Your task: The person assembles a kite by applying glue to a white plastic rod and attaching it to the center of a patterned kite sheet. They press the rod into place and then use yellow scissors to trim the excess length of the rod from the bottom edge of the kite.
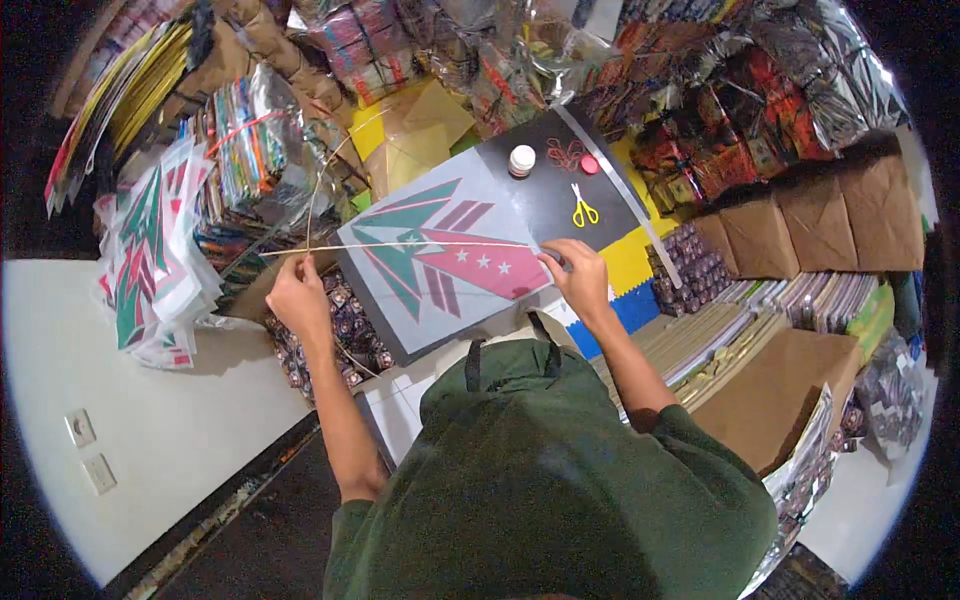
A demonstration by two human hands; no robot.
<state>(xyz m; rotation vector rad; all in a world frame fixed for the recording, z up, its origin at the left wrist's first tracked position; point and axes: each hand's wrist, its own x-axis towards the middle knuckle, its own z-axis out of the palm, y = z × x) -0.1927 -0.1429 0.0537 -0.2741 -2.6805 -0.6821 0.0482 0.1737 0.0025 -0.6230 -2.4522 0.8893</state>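
A thin pale stick runs level across a translucent sheet printed with a green, pink and maroon star design. My left hand is closed in a pinch near the stick's left end, where a second, bent thin stick crosses it. My right hand pinches at its right end, over the sheet's right edge. Under the sheet lies a dark board. On the board's far part are yellow-handled scissors, a white-capped jar, a red lid and a tangle of reddish bands.
More printed sheets hang at the left beside stacked, plastic-wrapped bundles. A metal strip lies along the board's right side. Brown paper packages and stacked flat sheets stand at the right. Wrapped bundles fill the back.
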